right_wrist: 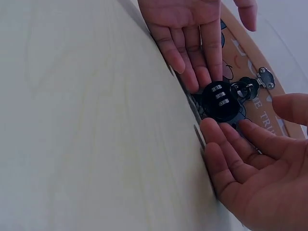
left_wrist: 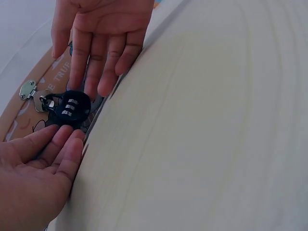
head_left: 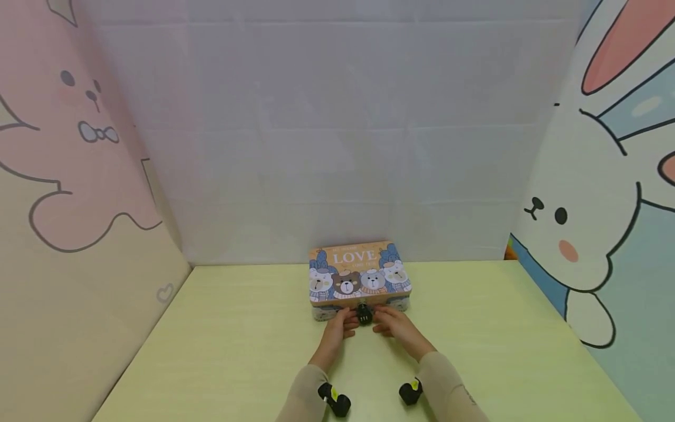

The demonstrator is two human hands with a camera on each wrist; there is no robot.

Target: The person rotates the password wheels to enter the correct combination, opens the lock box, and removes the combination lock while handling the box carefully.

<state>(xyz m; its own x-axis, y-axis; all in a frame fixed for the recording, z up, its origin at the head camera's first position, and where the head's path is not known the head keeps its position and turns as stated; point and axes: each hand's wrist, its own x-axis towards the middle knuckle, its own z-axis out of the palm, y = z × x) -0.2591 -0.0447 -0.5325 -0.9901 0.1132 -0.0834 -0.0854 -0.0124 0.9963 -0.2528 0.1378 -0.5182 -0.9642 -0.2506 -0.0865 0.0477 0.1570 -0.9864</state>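
Worktop [head_left: 227,351], pale yellow, under closed bear-print tin box [head_left: 360,275]. Left hand [head_left: 336,335] before tin box's front, left of centre; right hand [head_left: 402,333] right of centre. Both grips released, fingers loosely extended. Black padlock [head_left: 364,315], three dials, at tin box's front, between fingertips. Silver clasp [left_wrist: 29,90] on tin box's front.

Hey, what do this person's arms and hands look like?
The left sleeve and right sleeve are beige, the right with a small dark marking. Each carries a black camera with a yellow patch. The left hand and right hand wear no gloves.
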